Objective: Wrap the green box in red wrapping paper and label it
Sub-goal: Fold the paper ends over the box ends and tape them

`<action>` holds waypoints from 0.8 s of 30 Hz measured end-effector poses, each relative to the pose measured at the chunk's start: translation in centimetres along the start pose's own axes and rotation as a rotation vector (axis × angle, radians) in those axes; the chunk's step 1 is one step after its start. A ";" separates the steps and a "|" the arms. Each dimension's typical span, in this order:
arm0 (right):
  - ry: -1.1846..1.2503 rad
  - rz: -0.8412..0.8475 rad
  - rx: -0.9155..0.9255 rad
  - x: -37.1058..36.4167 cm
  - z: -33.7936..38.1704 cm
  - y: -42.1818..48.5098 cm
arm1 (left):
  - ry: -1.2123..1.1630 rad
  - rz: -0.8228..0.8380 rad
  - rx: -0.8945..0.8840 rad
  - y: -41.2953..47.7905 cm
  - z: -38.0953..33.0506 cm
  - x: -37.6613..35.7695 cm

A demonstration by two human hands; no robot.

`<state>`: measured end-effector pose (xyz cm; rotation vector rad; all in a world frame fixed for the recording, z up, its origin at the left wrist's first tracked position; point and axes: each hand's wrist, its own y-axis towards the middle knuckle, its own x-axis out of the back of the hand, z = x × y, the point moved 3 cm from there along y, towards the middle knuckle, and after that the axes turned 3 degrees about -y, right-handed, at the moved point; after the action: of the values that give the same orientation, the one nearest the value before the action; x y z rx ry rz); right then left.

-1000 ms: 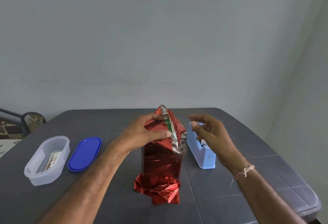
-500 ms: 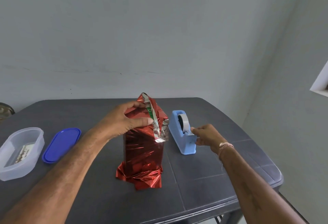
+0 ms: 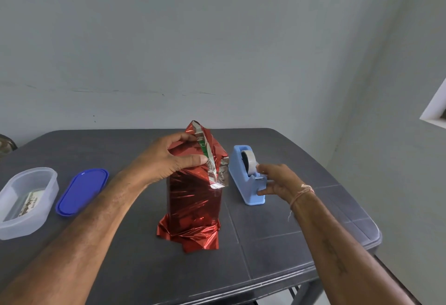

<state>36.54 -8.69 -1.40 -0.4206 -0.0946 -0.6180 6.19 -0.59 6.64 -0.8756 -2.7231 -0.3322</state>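
Box (image 3: pixel 204 148) stands upright mid-table (image 3: pixel 289 232), its foil paper (image 3: pixel 193 198) light, slick & springy, so hold at the top fold where your L hand (image 3: pixel 173 162) clamps it; R hand (image 3: pixel 277 181) at dispenser (image 3: pixel 239 159), grip unclear.

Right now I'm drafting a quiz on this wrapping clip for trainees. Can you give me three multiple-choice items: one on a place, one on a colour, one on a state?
1. From the wearer's view, where does the tape dispenser stand relative to the wrapped box? A) left B) right C) on top
2. The loose lid is: A) blue B) yellow C) white
3. The top of the red paper is: A) taped flat B) open C) cut away

Answers:
1. B, it stands by the right hand.
2. A, it is plainly blue, beside the clear tub.
3. B, the left hand holds a loose flap and the green box shows.
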 end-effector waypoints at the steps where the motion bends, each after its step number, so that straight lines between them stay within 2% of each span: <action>1: 0.027 0.003 0.005 0.0 -0.2 -0.1 | -0.004 0.000 -0.001 0.0 0.0 0.0; 15: 0.289 -0.102 0.098 -0.4 -5.0 -0.9 | 0.006 -0.002 0.000 -0.2 -0.2 -0.1; 19: 0.300 -0.129 0.090 -0.5 -5.5 -1.1 | 0.000 -0.013 -0.002 -0.1 -0.2 -0.2; 24: 0.220 -0.223 0.173 -0.6 -6.7 -1.2 | 0.004 -0.022 -0.007 -0.1 -0.2 -0.1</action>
<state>35.17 -11.96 -7.17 -0.1739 0.0153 -0.8653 6.24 -0.80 6.73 -0.8467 -2.7311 -0.3474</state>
